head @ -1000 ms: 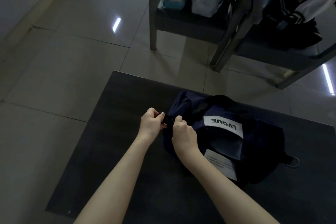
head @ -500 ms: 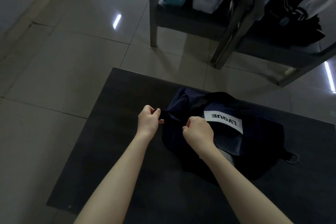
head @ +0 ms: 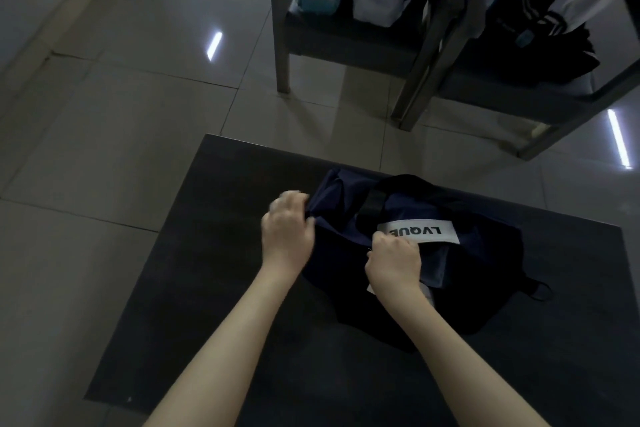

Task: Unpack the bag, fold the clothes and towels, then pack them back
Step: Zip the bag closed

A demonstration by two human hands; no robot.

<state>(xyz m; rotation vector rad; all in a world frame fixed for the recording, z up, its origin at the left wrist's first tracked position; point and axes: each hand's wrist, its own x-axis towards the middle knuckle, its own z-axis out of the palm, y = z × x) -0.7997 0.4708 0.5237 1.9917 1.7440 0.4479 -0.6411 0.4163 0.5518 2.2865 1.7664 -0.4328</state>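
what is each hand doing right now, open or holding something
Left hand: closed, gripping the end of the bag.
Right hand: closed, pinching something small at the bag's top; what exactly cannot be told.

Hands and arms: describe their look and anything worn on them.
The left hand and right hand are bare, ungloved. The left forearm and right forearm are uncovered to the picture's edge: no sleeve, watch or bracelet shows. The left hand is blurred, so rings are uncertain.
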